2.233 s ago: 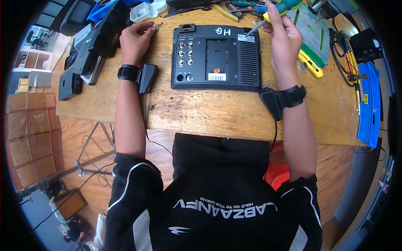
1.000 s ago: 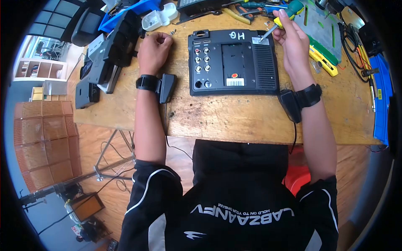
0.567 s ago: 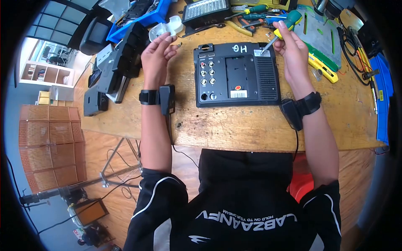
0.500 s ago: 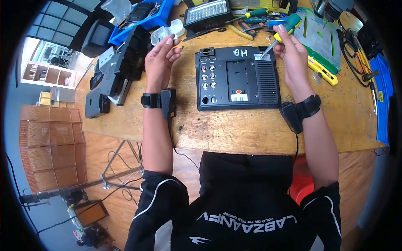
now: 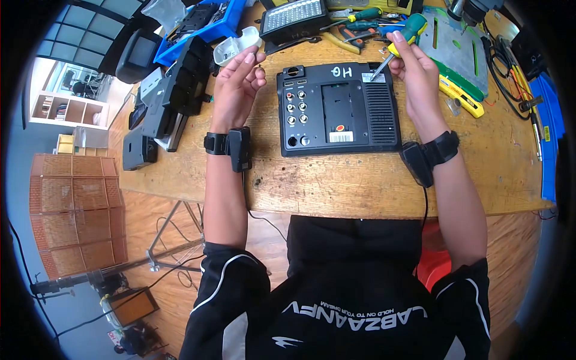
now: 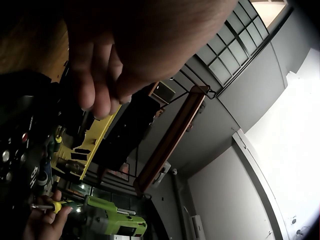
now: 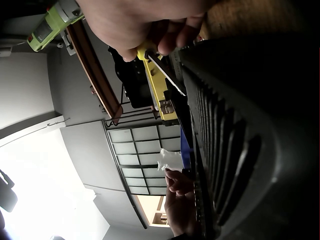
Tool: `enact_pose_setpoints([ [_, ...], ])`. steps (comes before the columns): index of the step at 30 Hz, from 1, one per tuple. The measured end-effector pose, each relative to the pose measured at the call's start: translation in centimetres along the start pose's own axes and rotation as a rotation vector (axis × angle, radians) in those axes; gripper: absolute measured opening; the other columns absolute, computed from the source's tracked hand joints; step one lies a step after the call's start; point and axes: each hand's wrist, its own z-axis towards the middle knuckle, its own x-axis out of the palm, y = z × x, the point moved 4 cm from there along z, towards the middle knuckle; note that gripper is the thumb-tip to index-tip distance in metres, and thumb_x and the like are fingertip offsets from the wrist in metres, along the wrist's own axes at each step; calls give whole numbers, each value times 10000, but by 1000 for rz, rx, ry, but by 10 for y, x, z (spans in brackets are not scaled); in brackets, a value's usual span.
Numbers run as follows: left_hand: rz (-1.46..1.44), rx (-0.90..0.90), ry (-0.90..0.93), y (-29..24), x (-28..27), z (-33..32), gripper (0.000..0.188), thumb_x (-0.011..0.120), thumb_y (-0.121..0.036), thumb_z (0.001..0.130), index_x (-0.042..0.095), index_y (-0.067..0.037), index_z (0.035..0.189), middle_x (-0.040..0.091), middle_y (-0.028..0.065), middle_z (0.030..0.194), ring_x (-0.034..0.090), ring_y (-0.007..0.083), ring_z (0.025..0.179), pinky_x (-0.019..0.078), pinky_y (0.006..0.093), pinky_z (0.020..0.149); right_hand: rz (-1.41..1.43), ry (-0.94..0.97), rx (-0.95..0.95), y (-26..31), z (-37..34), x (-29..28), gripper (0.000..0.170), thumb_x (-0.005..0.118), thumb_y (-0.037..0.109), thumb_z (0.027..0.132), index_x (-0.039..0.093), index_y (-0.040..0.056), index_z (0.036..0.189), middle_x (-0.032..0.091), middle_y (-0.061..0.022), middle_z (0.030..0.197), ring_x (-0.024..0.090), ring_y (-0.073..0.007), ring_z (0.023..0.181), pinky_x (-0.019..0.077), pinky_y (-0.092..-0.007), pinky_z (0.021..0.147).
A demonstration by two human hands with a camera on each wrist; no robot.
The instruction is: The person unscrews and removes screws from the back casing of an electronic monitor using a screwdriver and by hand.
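Note:
A black monitor, marked "HQ" in white, lies back side up on the wooden table, its connectors showing at the left. My right hand holds a screwdriver by its green and yellow handle. Its shaft slants down to the silver label at the monitor's upper right corner, and the right wrist view has the tip close to the vents. Left of the monitor, my left hand is raised off the table. Thumb and forefinger pinch a tiny dark piece, like a small screw, mostly hidden by the fingertips.
A clear plastic box stands just beyond the left hand, with a blue tool bin behind it. Black equipment lines the left side. Pliers and screwdrivers lie at the back, and a yellow cutter lies at the right.
My left hand has lifted from the tabletop near the small screws, turned, and brought its thumb and forefinger up together. The right hand keeps the screwdriver over the label. The head view has shifted.

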Motion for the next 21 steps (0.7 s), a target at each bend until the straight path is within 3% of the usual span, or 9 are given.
enact_pose_setpoints([
  [5, 166, 64, 90, -1, 8, 0, 363, 673, -125, 1007, 615, 15, 1336, 745, 124, 1095, 669, 118, 725, 567, 232, 659, 2, 1, -7, 1, 0, 0, 389, 709, 382, 991, 743, 54, 1199, 604, 78, 863, 518, -19, 747, 444, -187, 706],
  [9, 302, 98, 88, -4, 31, -9, 346, 684, -113, 998, 636, 21, 1313, 754, 133, 1090, 694, 118, 760, 569, 231, 667, 7, 4, -19, 2, 1, 1, 396, 720, 390, 982, 747, 56, 1193, 601, 80, 859, 518, -18, 747, 447, -187, 711],
  [13, 421, 96, 113, -1, 46, -19, 246, 716, -108, 974, 718, 19, 1184, 754, 122, 1091, 692, 116, 816, 552, 244, 689, 14, 19, -27, 1, 0, 1, 408, 730, 398, 972, 747, 59, 1198, 600, 77, 867, 518, -19, 748, 445, -186, 716],
  [15, 651, 166, 136, -1, 52, -21, 217, 767, -99, 935, 748, 20, 1115, 761, 99, 1013, 699, 122, 822, 554, 234, 719, 21, 9, -32, 2, 2, 1, 404, 730, 397, 972, 749, 63, 1200, 601, 74, 869, 519, -18, 749, 445, -186, 716],
  [17, 581, 199, 175, 1, 58, -22, 172, 818, -75, 881, 781, 4, 1028, 732, 51, 952, 668, 107, 855, 531, 234, 751, 10, 11, -33, 2, -1, 2, 398, 731, 396, 971, 753, 65, 1190, 601, 75, 862, 517, -16, 746, 443, -185, 713],
  [21, 810, 266, 216, -2, 64, -22, 154, 892, -90, 771, 828, -72, 910, 634, -14, 866, 556, 108, 862, 432, 255, 751, -1, -5, -22, -1, 1, 1, 401, 741, 407, 961, 759, 67, 1173, 609, 77, 863, 517, -10, 742, 445, -182, 711],
])
